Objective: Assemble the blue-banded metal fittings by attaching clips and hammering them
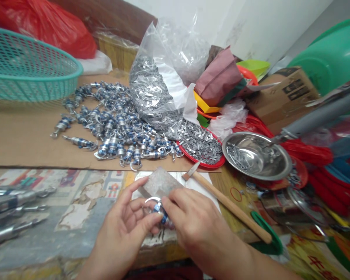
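Both hands, left hand (125,223) and right hand (192,221), have fingers clamped on one blue-banded metal clip (157,207); a finished pile (113,124) lies behind, bagged parts (154,93) remain

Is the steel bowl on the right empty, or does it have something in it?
Not empty, but nearly: the steel bowl holds a small cluster of metal pins along its left inner wall, and the rest of its bottom shows bare.
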Demonstrator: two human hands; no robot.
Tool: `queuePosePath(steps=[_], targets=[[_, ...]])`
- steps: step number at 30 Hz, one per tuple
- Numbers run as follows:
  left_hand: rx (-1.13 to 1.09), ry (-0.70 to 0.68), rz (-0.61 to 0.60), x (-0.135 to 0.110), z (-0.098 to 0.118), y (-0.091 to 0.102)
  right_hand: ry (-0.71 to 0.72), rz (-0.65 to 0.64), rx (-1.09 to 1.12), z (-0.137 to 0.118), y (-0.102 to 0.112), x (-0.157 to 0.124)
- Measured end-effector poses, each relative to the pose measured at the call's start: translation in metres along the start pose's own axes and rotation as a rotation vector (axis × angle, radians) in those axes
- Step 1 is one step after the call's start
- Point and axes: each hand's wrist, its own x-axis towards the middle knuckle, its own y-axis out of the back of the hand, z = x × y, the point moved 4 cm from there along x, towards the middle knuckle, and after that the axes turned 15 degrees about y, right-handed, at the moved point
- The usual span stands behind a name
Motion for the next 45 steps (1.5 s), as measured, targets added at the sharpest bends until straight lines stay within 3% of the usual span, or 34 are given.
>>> queuePosePath(steps=[5, 10, 14, 18, 21, 24, 26, 28, 31, 33, 36, 38, 40, 43, 45], targets=[[-0.004, -0.001, 0.008, -0.001, 0.001, 0.000, 0.029, -0.118, -0.061, -0.009, 0.008, 0.004], [0.016, -0.020, 0.047, -0.001, -0.001, 0.002, 0.044, -0.207, 0.114, 0.000, 0.007, -0.012], [0.186, -0.056, 0.075, 0.000, 0.002, 0.005, 0.060, -0.099, 0.211, 0.005, 0.001, -0.026], [0.314, -0.068, 0.070, 0.000, 0.006, 0.004, 0.037, 0.142, 0.248, 0.013, -0.003, -0.041], [0.300, -0.091, 0.137, -0.004, 0.009, 0.003, -0.209, 0.321, 0.155, 0.044, -0.003, -0.064], [0.292, -0.104, 0.154, -0.007, 0.010, -0.001, -0.567, 0.124, 0.138, 0.083, -0.017, -0.094], [0.289, -0.096, 0.161, -0.007, 0.010, -0.001, -0.648, -0.022, 0.228, 0.095, -0.027, -0.108], [0.289, -0.078, 0.161, -0.006, 0.009, -0.001, -0.668, -0.017, 0.281, 0.093, -0.028, -0.114], [0.281, -0.053, 0.136, -0.005, 0.008, 0.000, -0.639, 0.140, 0.269, 0.074, -0.010, -0.110], [0.266, -0.038, 0.112, -0.005, 0.006, 0.001, -0.517, 0.216, 0.241, 0.053, 0.008, -0.100], [0.194, -0.039, 0.072, -0.002, 0.003, 0.002, -0.291, 0.215, 0.217, 0.026, 0.030, -0.084], [0.146, -0.056, 0.019, 0.000, 0.000, 0.003, -0.242, 0.239, 0.184, 0.017, 0.037, -0.080], [0.123, -0.072, -0.032, 0.003, -0.002, 0.003, -0.208, 0.218, 0.137, 0.013, 0.036, -0.079], [0.122, -0.088, -0.066, 0.006, -0.003, 0.005, -0.147, 0.061, 0.140, 0.012, 0.024, -0.081], [0.145, -0.091, -0.080, 0.007, -0.003, 0.005, -0.159, 0.055, 0.137, 0.013, 0.021, -0.082]])
